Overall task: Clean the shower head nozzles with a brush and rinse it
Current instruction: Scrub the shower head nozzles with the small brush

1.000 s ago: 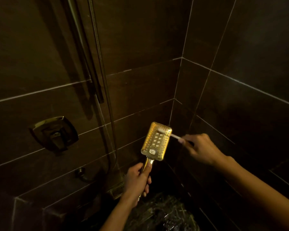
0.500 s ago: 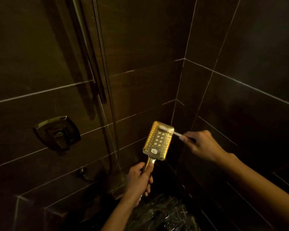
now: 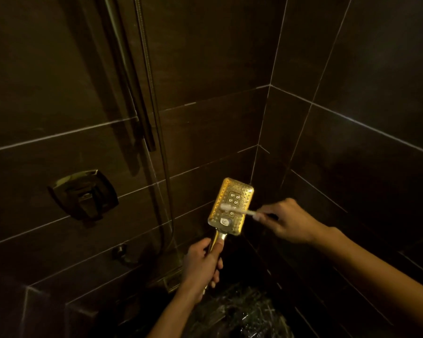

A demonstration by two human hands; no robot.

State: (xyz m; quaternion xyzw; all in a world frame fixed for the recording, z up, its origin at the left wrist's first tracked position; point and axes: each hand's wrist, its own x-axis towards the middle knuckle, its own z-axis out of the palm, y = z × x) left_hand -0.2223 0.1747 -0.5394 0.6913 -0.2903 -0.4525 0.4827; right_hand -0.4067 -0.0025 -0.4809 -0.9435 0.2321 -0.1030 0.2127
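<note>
A gold rectangular shower head [image 3: 239,191] stands upright in the dim shower corner, its nozzle face toward me. My left hand [image 3: 202,263] grips its gold handle from below. My right hand [image 3: 289,222] holds a small white brush [image 3: 237,209] by its handle, coming in from the right. The brush head lies across the lower middle of the nozzle face, touching it just above the round button.
Dark tiled walls meet in a corner right behind the shower head. A slide rail and hose [image 3: 147,76] run down the left wall. A metal mixer handle [image 3: 83,195] sits at left, a small outlet [image 3: 121,252] below it. The wet floor [image 3: 242,315] glistens beneath.
The brush has moved down from the top edge of the nozzle face to its lower middle. My right hand dropped with it. My left hand keeps the shower head steady.
</note>
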